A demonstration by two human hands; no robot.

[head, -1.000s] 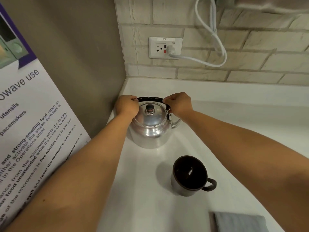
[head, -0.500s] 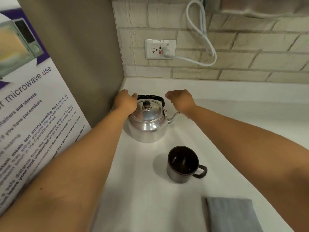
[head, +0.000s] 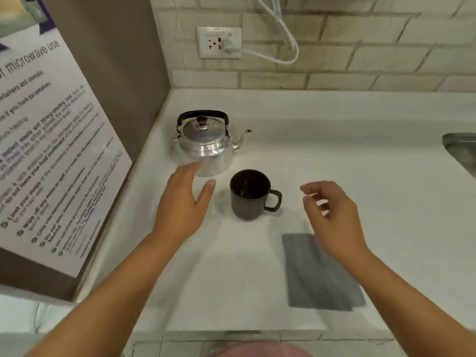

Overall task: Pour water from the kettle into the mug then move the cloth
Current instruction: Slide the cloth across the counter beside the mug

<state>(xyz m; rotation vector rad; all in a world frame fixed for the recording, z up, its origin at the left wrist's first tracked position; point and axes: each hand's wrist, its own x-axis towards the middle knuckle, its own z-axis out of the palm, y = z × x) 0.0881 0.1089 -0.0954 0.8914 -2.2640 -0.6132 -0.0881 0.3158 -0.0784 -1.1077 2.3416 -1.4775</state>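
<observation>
A shiny metal kettle [head: 206,144] with a black handle stands in the back left corner of the white counter, spout pointing right. A dark mug [head: 248,194] sits in front of it, handle to the right. A folded grey cloth [head: 318,279] lies flat at the front right. My left hand [head: 184,204] hovers open just left of the mug, fingertips near the kettle's base. My right hand [head: 332,215] hangs to the right of the mug, above the cloth's far edge, fingers loosely curled and holding nothing.
A brown side panel with a microwave-use poster [head: 49,140] walls the left. On the brick back wall a socket [head: 219,42] holds a plugged white cable. A steel sink rim [head: 461,148] shows at the far right. The counter's front edge [head: 244,331] is close to me.
Both hands have let go of the kettle's handle and pulled back toward me, now flanking the mug. The view has drawn back, showing the whole cloth and the sink.
</observation>
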